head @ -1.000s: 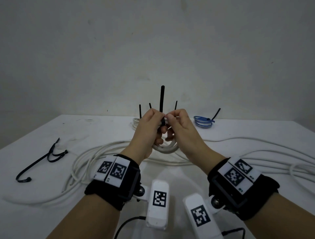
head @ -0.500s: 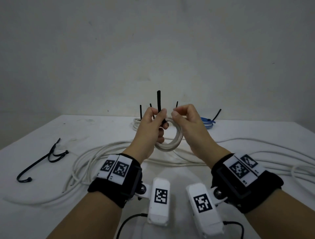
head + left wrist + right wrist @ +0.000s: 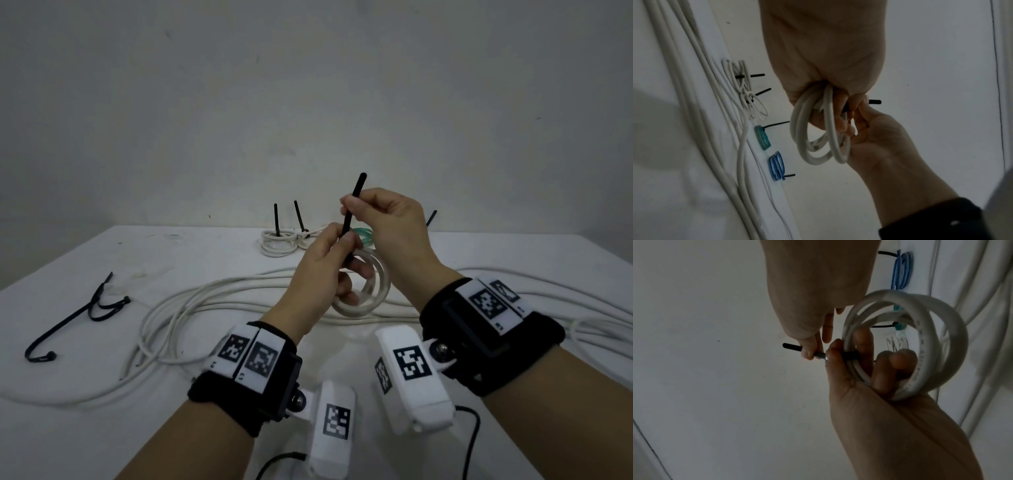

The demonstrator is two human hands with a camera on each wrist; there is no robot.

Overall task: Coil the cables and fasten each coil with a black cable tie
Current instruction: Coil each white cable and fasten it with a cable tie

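My left hand [image 3: 322, 270] grips white coil [image 3: 368, 291] above desk [image 3: 205, 260]; right hand [image 3: 387, 219] pinches black cable tie [image 3: 352, 209] tail. Risk: pulling off-axis, loops could splay before tie cinches.

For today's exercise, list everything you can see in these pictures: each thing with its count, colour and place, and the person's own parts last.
White coil: one, white, held above the table.
Black cable tie: one, black, wrapped round the held coil, tail up.
Tied coils: four at the table's far edge; two white, one teal, one blue, each with a black tie.
Loose cables: several, white, spread across the table.
Spare ties: a few, black, table's left side.
Table: one, white.
Wrist cameras: two, white, under the wrists.
Left hand: grips the coil.
Right hand: pinches the tie's tail.
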